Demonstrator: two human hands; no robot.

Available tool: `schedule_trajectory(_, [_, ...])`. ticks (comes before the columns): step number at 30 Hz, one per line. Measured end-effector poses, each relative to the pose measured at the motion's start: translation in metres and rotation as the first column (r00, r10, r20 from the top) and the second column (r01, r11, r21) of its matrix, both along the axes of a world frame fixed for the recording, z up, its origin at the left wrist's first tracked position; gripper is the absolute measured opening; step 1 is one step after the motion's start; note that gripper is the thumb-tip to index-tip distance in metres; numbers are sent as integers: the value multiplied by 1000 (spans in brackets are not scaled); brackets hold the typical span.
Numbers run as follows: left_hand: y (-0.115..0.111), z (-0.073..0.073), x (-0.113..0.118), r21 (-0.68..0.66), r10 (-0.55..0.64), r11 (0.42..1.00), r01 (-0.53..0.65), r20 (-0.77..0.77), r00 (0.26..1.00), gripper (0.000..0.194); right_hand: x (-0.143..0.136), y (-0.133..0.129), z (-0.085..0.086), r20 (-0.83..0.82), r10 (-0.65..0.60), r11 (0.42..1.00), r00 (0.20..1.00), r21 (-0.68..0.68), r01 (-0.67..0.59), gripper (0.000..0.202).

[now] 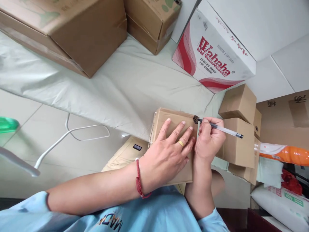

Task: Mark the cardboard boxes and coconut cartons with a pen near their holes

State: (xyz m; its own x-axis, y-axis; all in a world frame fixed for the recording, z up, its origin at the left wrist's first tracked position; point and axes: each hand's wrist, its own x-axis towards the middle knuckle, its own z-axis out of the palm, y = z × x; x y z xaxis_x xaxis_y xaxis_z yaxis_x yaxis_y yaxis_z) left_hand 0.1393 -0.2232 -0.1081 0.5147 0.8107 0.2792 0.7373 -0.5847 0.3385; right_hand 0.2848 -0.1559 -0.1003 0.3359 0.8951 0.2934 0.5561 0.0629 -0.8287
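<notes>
A small brown cardboard box (174, 115) rests at my lap, beside the edge of the cloth-covered surface. Across its top face my left hand (172, 145) lies flat with the fingers spread, a gold ring on one finger and a red braided bracelet at the wrist. My right hand (209, 137) pinches a pen (225, 130) with a clear barrel and a black end. The pen's tip touches a black scribbled patch (196, 119) at the box's far right corner.
Behind lies the pale cloth (145, 87), bearing large cartons (89, 42) and a white Wahaha water carton (210, 54). Small brown boxes (238, 138) are stacked close on the right, near an orange bottle (289, 154). A white metal frame (51, 151) stands at left.
</notes>
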Motion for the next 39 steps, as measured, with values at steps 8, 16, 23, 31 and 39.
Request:
schedule_trajectory(8, [1, 0, 1, 1, 3, 1000, -3, -8, 1000, 54, 2, 0, 0, 42, -3, 999, 999, -41, 5, 11])
schedule_trajectory(16, [-1, 0, -1, -19, -11, 1000, 12, 24, 1000, 52, 3, -3, 0, 86, -58, 998, 995, 27, 56, 9])
schedule_trajectory(23, [-1, 0, -1, -7, 4, 1000, -4, 13, 1000, 52, 4, -3, -3, 53, -24, 999, 998, -24, 25, 11])
schedule_trajectory(31, [0, -1, -1, -9, -6, 1000, 6, 24, 1000, 49, 3, -5, 0, 107, -92, 995, 990, 48, 87, 12])
schedule_trajectory(39, [0, -1, -1, -2, -4, 1000, 4, 37, 999, 48, 5, -5, 0, 87, -80, 996, 993, 42, 76, 12])
